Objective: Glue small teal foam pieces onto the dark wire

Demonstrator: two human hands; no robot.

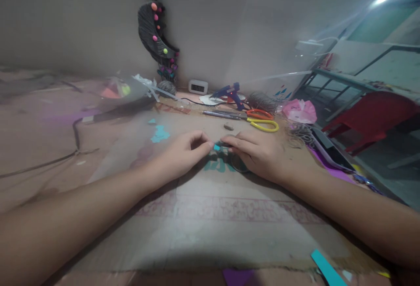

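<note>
My left hand (192, 149) is closed, its thumb and forefinger pinched at the edge of a small teal piece (217, 147), which looks like paper or foam. My right hand (260, 152) meets it from the other side, fingers curled together around something dark and thin beside the piece. A dark ring shape shows under the right palm; I cannot make out what it belongs to. Left of the hands lies a little heap of cut teal bits (160, 134). A small dark oval object (229, 127) rests just beyond the fingers.
Behind the hands lie scissors with orange and yellow handles (262, 124), a blue glue gun (231, 93) and a white digital clock (198, 86). A phone (333, 150) sits at right. A teal strip (328, 268) lies at the near edge. A dark crescent decoration (152, 28) hangs on the wall.
</note>
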